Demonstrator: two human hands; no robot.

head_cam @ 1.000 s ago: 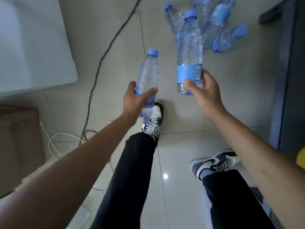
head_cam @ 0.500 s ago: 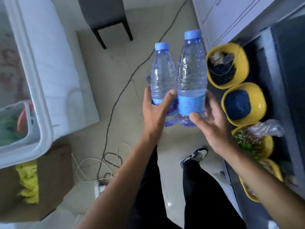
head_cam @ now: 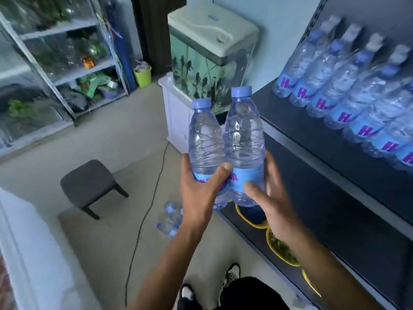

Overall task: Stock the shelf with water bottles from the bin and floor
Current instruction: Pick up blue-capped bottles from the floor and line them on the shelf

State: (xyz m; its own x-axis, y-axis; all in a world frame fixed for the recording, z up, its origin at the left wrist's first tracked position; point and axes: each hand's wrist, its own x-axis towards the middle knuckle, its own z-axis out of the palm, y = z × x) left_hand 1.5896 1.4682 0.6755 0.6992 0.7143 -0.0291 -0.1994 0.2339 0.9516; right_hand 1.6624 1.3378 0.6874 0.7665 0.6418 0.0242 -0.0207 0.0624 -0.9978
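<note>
While the left hand grips a clear blue-capped plastic bottle, the right hand clutches its twin, touching at three o'clock.

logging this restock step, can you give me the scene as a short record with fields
left hand: grips left bottle at its label, upright
right hand: grips right bottle, upright, touching the other
shelf: shelved bottles standing in rows
floor bottles: lying down, not yet picked up
nearby: grey stool, fish tank
</note>
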